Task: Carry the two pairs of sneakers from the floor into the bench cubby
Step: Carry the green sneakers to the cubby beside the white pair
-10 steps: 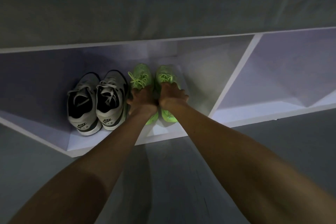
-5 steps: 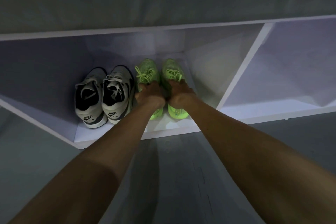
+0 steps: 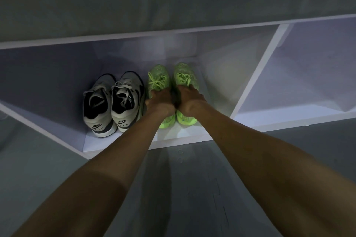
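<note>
Dim room, grey floor (image 3: 192, 188), white bench (image 3: 134, 34) with a grey cushion on top and open cubbies beneath. Inside the wide cubby (image 3: 119, 138): grey-and-black pair of sneakers (image 3: 113, 102) parked toes-in, heels at the cubby's front lip, apparently settled. Just right of that pair, touching or nearly so, the neon green pair (image 3: 169, 90), also toes-in and side by side. Left hand (image 3: 160, 105) curled over the collar of the left green shoe, right hand (image 3: 189, 102) likewise over the right green shoe, knuckles almost meeting; fingers hooked into the openings, so both closed on the shoes, though grip firmness hard to read. Soles hidden; cannot tell whether resting on the cubby floor or a shade above it.

Probably light and soft, judging by the knit uppers: squashy at the toe, floppy at the tongue. Best held at the heel collar or under the stiffer midsole. Loose laces likely to snag. Leather-look grey pair likely stiffer and heavier; heel counter a sound hold.
</note>
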`<state>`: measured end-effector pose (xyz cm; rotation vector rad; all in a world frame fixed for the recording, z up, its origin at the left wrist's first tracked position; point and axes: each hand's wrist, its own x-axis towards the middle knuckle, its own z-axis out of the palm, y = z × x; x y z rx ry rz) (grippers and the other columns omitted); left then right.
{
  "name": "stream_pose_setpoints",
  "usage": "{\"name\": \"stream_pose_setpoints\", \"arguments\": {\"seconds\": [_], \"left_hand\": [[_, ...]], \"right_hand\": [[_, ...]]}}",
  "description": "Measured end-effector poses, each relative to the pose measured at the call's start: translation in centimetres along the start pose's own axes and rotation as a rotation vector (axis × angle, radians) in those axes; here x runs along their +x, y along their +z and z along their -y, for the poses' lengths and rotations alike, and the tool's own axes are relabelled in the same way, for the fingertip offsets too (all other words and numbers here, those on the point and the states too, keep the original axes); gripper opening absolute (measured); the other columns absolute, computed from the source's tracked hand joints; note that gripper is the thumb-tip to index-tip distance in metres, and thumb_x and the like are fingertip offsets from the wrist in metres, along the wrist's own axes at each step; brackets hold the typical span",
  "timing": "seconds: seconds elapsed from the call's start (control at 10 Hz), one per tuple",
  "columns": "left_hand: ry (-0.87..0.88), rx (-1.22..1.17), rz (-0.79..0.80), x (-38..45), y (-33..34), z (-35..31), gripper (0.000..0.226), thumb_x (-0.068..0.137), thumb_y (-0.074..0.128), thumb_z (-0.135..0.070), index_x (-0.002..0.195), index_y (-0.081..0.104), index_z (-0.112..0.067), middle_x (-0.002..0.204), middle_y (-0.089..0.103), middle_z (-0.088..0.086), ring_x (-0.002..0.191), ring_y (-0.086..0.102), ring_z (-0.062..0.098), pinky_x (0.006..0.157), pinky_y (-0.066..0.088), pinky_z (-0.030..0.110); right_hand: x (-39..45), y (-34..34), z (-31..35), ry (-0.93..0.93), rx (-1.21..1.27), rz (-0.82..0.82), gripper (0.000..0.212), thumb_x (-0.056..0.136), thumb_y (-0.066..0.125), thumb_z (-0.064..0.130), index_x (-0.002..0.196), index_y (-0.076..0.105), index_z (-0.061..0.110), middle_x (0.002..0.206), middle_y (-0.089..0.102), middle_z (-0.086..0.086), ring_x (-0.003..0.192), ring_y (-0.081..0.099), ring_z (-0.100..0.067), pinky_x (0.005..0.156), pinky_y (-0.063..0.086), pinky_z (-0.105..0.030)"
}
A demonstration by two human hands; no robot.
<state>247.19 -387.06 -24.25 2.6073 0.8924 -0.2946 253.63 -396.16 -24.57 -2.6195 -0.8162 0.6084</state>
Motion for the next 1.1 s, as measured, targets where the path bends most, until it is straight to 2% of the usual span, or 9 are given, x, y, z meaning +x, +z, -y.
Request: {"name": "stream_pose_setpoints", "arguments": {"seconds": [0.2,0.4,0.5,0.6,0.7,0.8,0.9,1.0,1.1], "left_hand": [[0.036,-0.002,0.064,-1.1,-1.1,-0.2,0.080,0.069,0.043,-0.043,0.147,0.034,-0.026,0.147,0.045,0.011,0.136,0.032,0.049,0.102,0.040,0.057],[0.030,0.039,0.113,-3.3,-1.7,0.9,0.098,0.075,0.075,-0.038,0.154,0.018,-0.033,0.162,0.022,0.006,0.149,0.008,0.041,0.115,0.025,0.060],[-0.007,0.078,0.141,-4.3,-2.4,1.4,0.114,0.056,0.072,-0.053,0.153,0.013,-0.040,0.163,0.020,0.010,0.149,0.011,0.041,0.112,0.028,0.062],[0.012,0.180,0.163,-5.3,-3.4,2.1,0.119,0.048,0.062,-0.063,0.154,0.013,-0.040,0.160,0.029,0.012,0.146,0.022,0.041,0.110,0.032,0.061],[0.076,0.306,0.238,-8.9,-6.9,2.5,0.104,0.062,0.066,-0.068,0.152,0.034,-0.027,0.149,0.048,0.007,0.130,0.050,0.033,0.102,0.046,0.050],[0.118,0.378,0.296,-13.3,-11.4,2.9,0.058,0.086,0.068,-0.052,0.123,0.064,-0.008,0.118,0.066,0.004,0.106,0.064,0.028,0.087,0.054,0.036],[0.097,0.314,0.363,-16.8,-14.7,2.7,0.042,0.090,0.066,-0.044,0.112,0.067,-0.008,0.095,0.067,0.001,0.088,0.070,0.024,0.064,0.057,0.030],[0.091,0.294,0.421,-19.4,-18.9,2.2,0.032,0.092,0.062,-0.041,0.099,0.069,-0.011,0.089,0.072,-0.001,0.079,0.072,0.017,0.057,0.056,0.028],[0.210,0.034,0.340,-23.2,-25.4,2.1,0.035,0.091,0.064,-0.046,0.081,0.067,-0.012,0.074,0.070,-0.002,0.067,0.068,0.014,0.063,0.057,0.031]], "right_hand": [[-0.5,-0.7,0.1,-0.086,-0.042,0.011,0.072,0.092,0.063,0.040,0.155,0.028,0.030,0.155,0.037,-0.015,0.139,0.040,-0.038,0.105,0.040,-0.044],[-2.3,-1.5,1.7,-0.035,-0.279,0.182,0.095,0.088,0.067,0.044,0.159,0.005,0.037,0.166,-0.009,-0.017,0.150,0.003,-0.049,0.115,0.022,-0.065],[-3.4,-2.3,2.8,-0.028,-0.321,0.191,0.092,0.087,0.067,0.046,0.158,0.009,0.040,0.167,-0.012,-0.012,0.148,-0.009,-0.052,0.113,0.019,-0.070],[-4.8,-3.6,4.1,-0.046,-0.391,0.181,0.084,0.085,0.067,0.049,0.155,0.022,0.038,0.167,0.005,-0.011,0.149,0.003,-0.052,0.113,0.024,-0.067],[-7.3,-5.8,5.7,-0.190,-0.487,0.139,0.055,0.080,0.065,0.044,0.131,0.059,0.025,0.135,0.060,-0.008,0.117,0.058,-0.034,0.097,0.050,-0.045],[-12.1,-9.0,7.5,-0.266,-0.535,0.165,0.043,0.084,0.066,0.043,0.114,0.068,0.013,0.114,0.066,-0.007,0.098,0.064,-0.031,0.083,0.055,-0.039],[-15.4,-11.6,9.1,-0.287,-0.548,0.212,0.031,0.088,0.065,0.041,0.094,0.064,0.011,0.104,0.067,-0.007,0.088,0.063,-0.028,0.077,0.057,-0.038],[-18.9,-15.0,11.2,-0.297,-0.500,0.249,0.029,0.092,0.062,0.035,0.076,0.060,0.010,0.081,0.067,-0.003,0.070,0.065,-0.024,0.061,0.058,-0.036],[-23.5,-20.4,13.9,-0.350,-0.251,0.239,0.027,0.094,0.060,0.030,0.075,0.067,0.011,0.066,0.069,0.003,0.058,0.067,-0.020,0.057,0.059,-0.035]]}}
